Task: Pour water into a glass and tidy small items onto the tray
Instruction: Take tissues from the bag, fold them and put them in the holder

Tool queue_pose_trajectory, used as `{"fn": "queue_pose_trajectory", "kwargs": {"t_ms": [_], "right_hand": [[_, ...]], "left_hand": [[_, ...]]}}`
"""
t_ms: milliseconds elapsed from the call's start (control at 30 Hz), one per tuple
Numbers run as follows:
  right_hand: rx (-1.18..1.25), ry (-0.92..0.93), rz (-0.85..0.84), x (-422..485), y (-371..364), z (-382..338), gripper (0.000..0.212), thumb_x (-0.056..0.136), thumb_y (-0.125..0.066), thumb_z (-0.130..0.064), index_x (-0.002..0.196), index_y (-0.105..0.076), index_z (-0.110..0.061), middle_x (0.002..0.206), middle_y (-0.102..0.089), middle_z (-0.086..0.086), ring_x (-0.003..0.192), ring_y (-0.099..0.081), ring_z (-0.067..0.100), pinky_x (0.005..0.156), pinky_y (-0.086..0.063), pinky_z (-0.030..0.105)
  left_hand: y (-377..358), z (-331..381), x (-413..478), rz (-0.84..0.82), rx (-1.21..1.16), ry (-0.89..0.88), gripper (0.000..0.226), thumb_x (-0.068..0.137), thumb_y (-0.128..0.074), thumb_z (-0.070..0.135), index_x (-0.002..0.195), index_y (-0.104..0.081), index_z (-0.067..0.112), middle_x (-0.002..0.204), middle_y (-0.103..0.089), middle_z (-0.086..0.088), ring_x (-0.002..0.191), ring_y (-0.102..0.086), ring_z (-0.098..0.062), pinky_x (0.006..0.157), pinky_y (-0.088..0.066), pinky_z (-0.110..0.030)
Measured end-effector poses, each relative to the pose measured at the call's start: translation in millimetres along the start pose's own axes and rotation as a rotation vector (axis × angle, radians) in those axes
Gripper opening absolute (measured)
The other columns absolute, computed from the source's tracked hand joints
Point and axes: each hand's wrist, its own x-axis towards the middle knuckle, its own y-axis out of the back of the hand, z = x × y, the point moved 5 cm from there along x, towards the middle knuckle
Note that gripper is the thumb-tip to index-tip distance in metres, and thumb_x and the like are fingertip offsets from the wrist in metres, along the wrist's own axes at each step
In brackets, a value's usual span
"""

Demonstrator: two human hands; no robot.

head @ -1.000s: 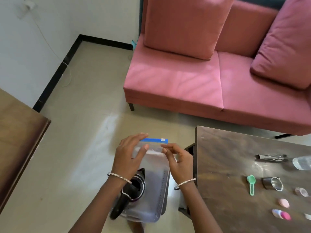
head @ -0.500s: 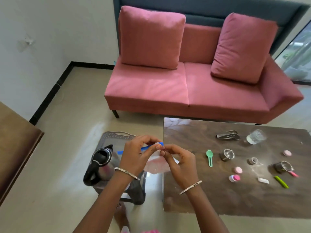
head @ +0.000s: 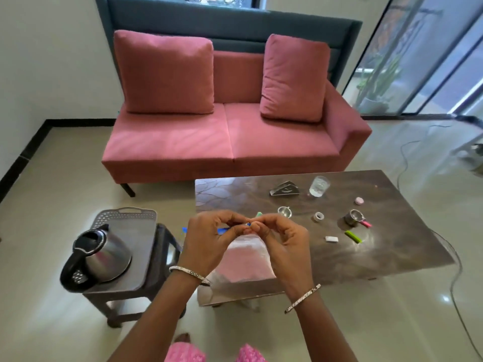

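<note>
Both hands are up over the table's [head: 366, 259] near-left corner. The left hand [head: 209, 240] and right hand [head: 283, 240] meet fingertip to fingertip, each pinching the blue zip strip [head: 224, 230] of a clear bag [head: 245, 259] that hangs down toward the near edge. The glass [head: 318, 186] stands close to the far edge, just beside a metal napkin holder [head: 285, 189]. A green clip [head: 353, 236], white eraser [head: 331, 239] and tape roll [head: 318, 217] lie scattered right of the hands, well apart from each other. On the left, the grey tray [head: 137, 210] lies on a stool [head: 167, 246]. The kettle [head: 104, 253] is on its near end, handle out past the rim. A narrow strip of floor runs between stool and table.
</note>
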Motion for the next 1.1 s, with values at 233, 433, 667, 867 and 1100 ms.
{"fn": "queue_pose_trajectory", "kwargs": {"t_ms": [233,433,667,867,1100], "right_hand": [[-0.197,0.051,0.168,-7.9,52.4,8.9,0.012,0.095,-0.054,-0.016,0.086,-0.062,-0.015,0.082,-0.065,-0.010,0.080,-0.062,0.008,0.073,-0.049,0.023],[-0.264,0.018,0.330,2.3,105.7,26.1,0.015,0.097,-0.049,-0.024,0.086,-0.059,-0.021,0.084,-0.067,-0.007,0.081,-0.064,0.014,0.074,-0.052,0.033],[-0.267,-0.039,0.470,36.3,163.1,58.8,0.017,0.100,-0.049,-0.021,0.086,-0.057,-0.026,0.080,-0.061,-0.018,0.073,-0.056,0.002,0.072,-0.048,0.021],[-0.233,-0.091,0.490,83.5,184.6,84.6,0.019,0.101,-0.052,-0.010,0.087,-0.058,-0.021,0.084,-0.062,-0.020,0.079,-0.056,0.000,0.079,-0.048,0.017],[-0.675,0.072,0.278,135.3,181.0,71.6,0.017,0.087,-0.068,-0.019,0.100,-0.063,-0.028,0.101,-0.061,-0.014,0.096,-0.057,0.008,0.084,-0.048,0.032]], "left_hand": [[-48.4,25.6,10.0,-0.111,0.016,-0.062,0.010,0.075,-0.081,0.028,0.084,-0.079,0.024,0.077,-0.072,0.019,0.077,-0.067,0.003,0.070,-0.045,-0.004],[-76.1,15.2,33.7,-0.151,0.013,-0.033,0.007,0.075,-0.081,0.028,0.082,-0.078,0.028,0.075,-0.071,0.022,0.078,-0.067,0.003,0.071,-0.044,-0.004],[-98.2,-9.0,78.5,-0.143,0.019,-0.016,0.010,0.076,-0.081,0.019,0.079,-0.076,0.028,0.077,-0.071,0.024,0.077,-0.066,0.002,0.064,-0.039,-0.002],[-116.3,-28.1,119.0,-0.118,-0.034,0.017,0.007,0.078,-0.079,0.019,0.082,-0.075,0.023,0.077,-0.073,0.018,0.077,-0.067,0.001,0.071,-0.046,-0.005],[-147.3,-31.6,161.2,-0.174,-0.053,0.009,0.014,0.081,-0.075,0.012,0.087,-0.074,0.024,0.079,-0.072,0.017,0.075,-0.066,0.002,0.064,-0.045,-0.004]]}}
